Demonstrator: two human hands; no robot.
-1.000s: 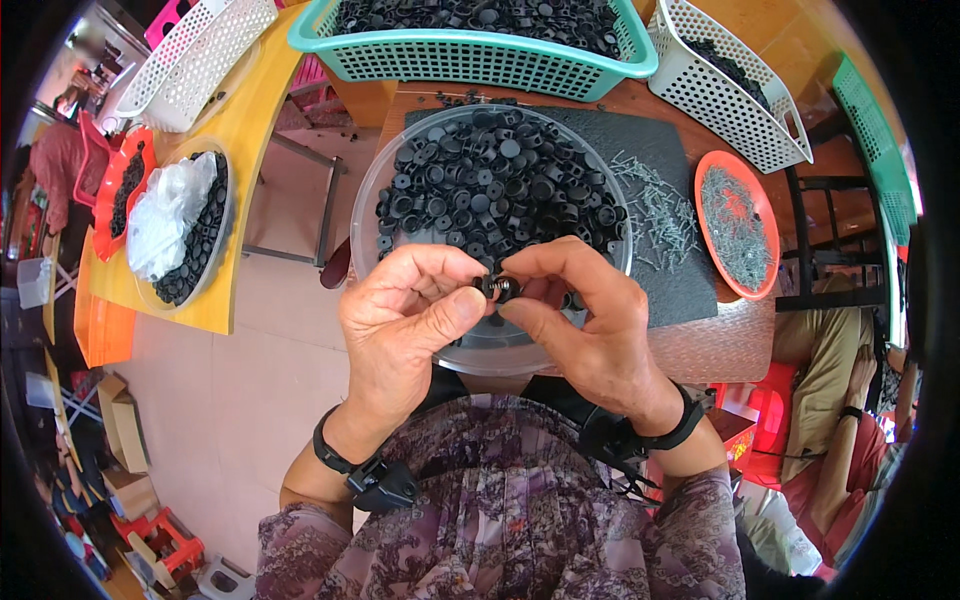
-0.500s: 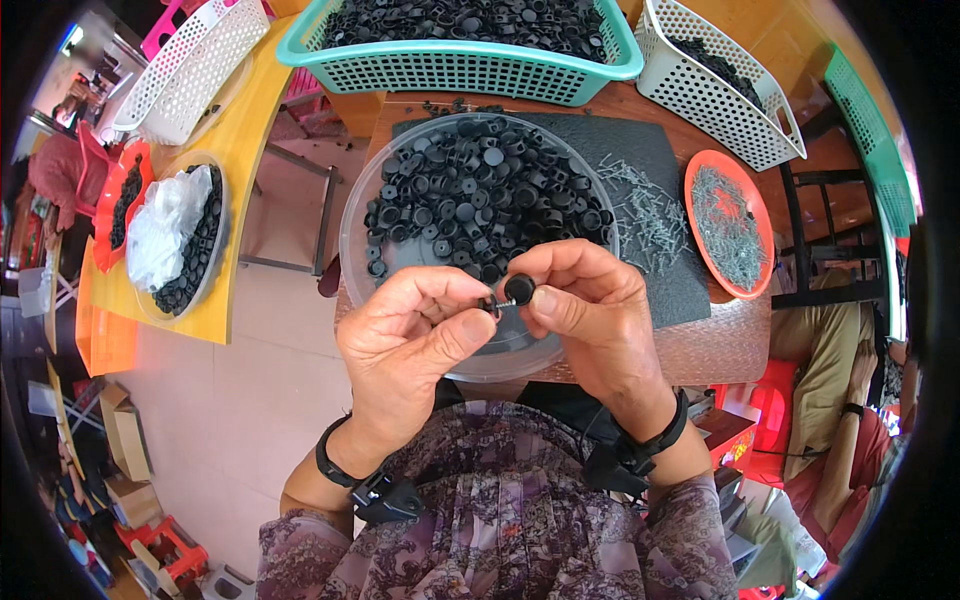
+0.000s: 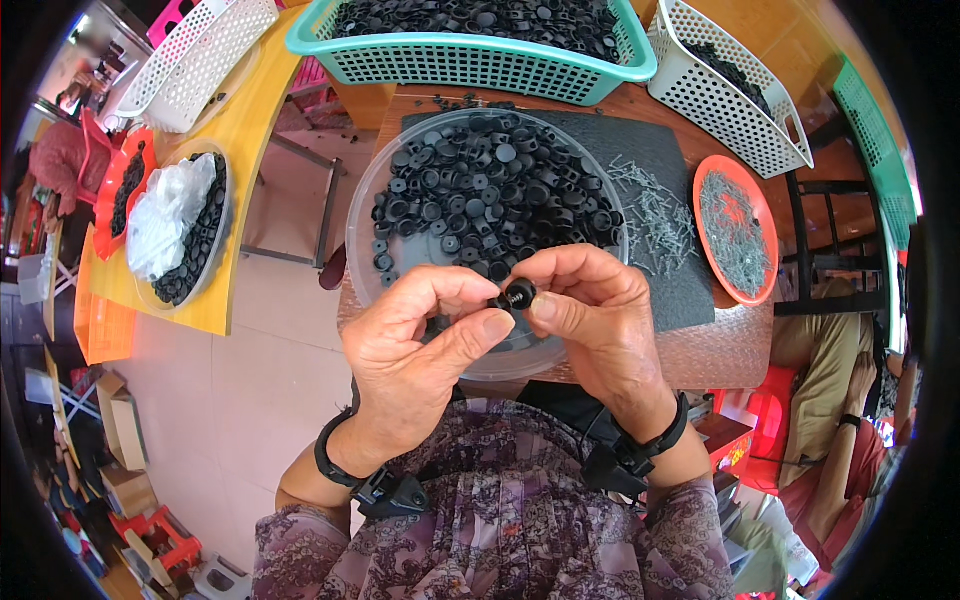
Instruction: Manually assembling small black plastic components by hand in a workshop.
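Note:
Just over the near part of a round clear tub (image 3: 357,250), my two hands meet fingertip to fingertip. My right hand (image 3: 600,315) pinches a round black plastic cap (image 3: 522,290) between thumb and forefinger. Against the cap's near face shows a short threaded screw (image 3: 514,297). My left hand (image 3: 405,335) is closed in a pinch at the screw's other end, on a small black part mostly hidden by the fingertips. Many loose black caps (image 3: 480,190) are heaped in the tub under my hands.
Loose screws (image 3: 655,220) lie on a dark mat (image 3: 690,300), beside an orange plate (image 3: 770,250) of more screws. Behind stand a green basket (image 3: 480,60) and a white basket (image 3: 740,125) of black parts. At left, a yellow table (image 3: 215,315); at right, a seated person (image 3: 825,400).
My left fingertips have come closer to the right ones. The screw, earlier bridging a gap between the two black pieces, now lies against the cap. The view has shifted slightly.

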